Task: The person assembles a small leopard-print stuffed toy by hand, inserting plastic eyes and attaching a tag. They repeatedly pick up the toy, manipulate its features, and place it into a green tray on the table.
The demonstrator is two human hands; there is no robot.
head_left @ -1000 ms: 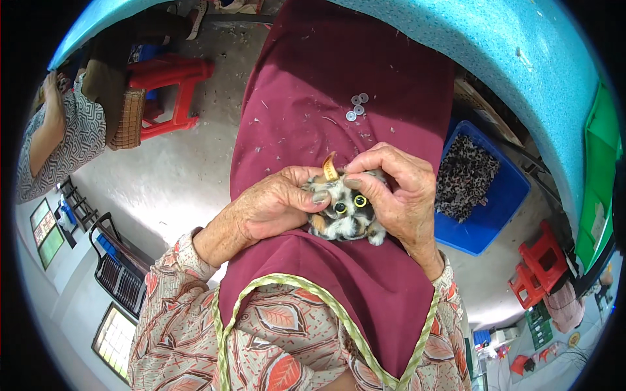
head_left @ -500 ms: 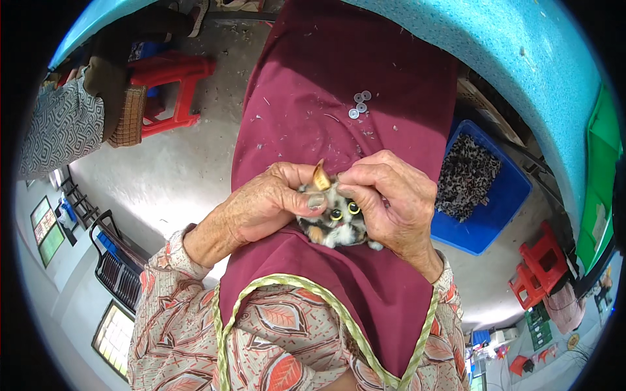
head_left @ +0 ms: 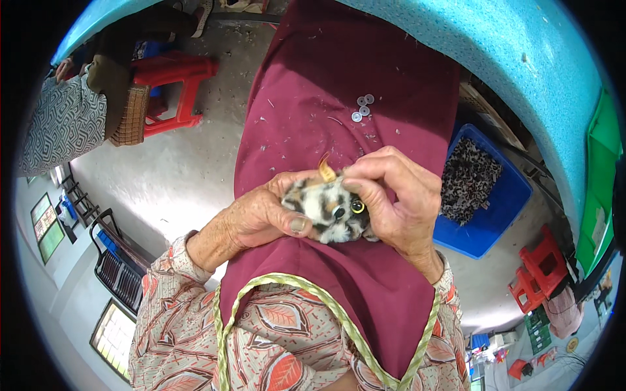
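Note:
A small furry plush toy (head_left: 326, 202), mottled white, black and tan, lies between my hands above my lap. It has a dark nose, and one yellow-ringed eye shows near its right side. My left hand (head_left: 277, 212) grips its left side, thumb across the front and fingers hidden behind. At the upper right edge, my right hand (head_left: 398, 199) pinches the fur between thumb and forefinger; whatever lies under those fingertips is hidden. A tan label-like strip (head_left: 327, 169) sticks up from the top edge. Several clear round plastic washers (head_left: 357, 116) rest on the maroon apron (head_left: 293, 104) beyond.
To the right stands a blue tub (head_left: 479, 241) of spotted plush pieces (head_left: 471, 176). A speckled blue tabletop (head_left: 521, 58) curves along the far right, with a green tray (head_left: 603, 169) on it. Red stools (head_left: 186, 88) stand on both sides. Another person's patterned clothing (head_left: 62, 127) shows at left.
The plush has turned in my hands, so one eye shows where two did before. My left thumb has shifted down and left across it. My right hand keeps its pinch.

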